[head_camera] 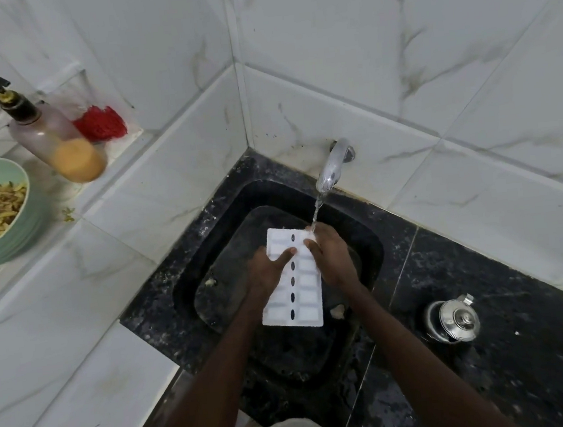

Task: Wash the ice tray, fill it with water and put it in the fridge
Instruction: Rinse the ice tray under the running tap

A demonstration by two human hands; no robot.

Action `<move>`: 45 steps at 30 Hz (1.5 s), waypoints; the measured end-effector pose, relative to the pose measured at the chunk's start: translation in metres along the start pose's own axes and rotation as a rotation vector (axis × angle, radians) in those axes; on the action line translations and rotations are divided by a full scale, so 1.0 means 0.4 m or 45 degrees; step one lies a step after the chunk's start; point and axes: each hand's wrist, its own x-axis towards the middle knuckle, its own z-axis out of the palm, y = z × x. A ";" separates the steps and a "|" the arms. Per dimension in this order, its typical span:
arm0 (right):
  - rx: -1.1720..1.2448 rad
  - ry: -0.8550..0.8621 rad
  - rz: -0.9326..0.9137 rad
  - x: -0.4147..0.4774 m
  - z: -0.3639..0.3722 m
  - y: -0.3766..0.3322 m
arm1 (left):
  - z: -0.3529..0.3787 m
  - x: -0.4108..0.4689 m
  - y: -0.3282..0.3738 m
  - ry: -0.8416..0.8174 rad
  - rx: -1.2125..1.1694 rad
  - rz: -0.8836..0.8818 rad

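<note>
**Ice tray under running tap: washing stage in progress**

The white ice tray [291, 277] is held over the black sink [211, 289], tilted, its far end raised toward the tap [332, 165]. A stream of water [317, 210] is seen falling onto the tray's far right corner. The left hand [268, 271] is clamped on the tray's left edge, with fingers laid across the compartments. The right hand [330, 255] is closed on the right edge near the top, directly under the stream.

Progress, as judged: the washing step is under way and not shown to be complete. No standing water can be made out in the compartments, so filling is taken as still to be done. No fridge is in view; that step remains.

Writing: none can be read. The tray is seen unmarked. The pump bottle [56, 142] on the pale worktop [78, 336] bears no visible label; the steel lidded pot [453, 320] likewise shows none.
</note>
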 end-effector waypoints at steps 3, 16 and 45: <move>-0.024 0.032 0.116 -0.009 0.010 0.008 | 0.010 -0.014 -0.010 -0.027 -0.233 -0.008; 0.186 0.143 0.166 -0.034 0.024 0.006 | 0.062 -0.078 -0.023 0.183 -0.565 -0.039; -0.626 -0.137 -0.116 -0.087 0.061 0.009 | 0.095 -0.054 0.048 0.363 -0.582 0.017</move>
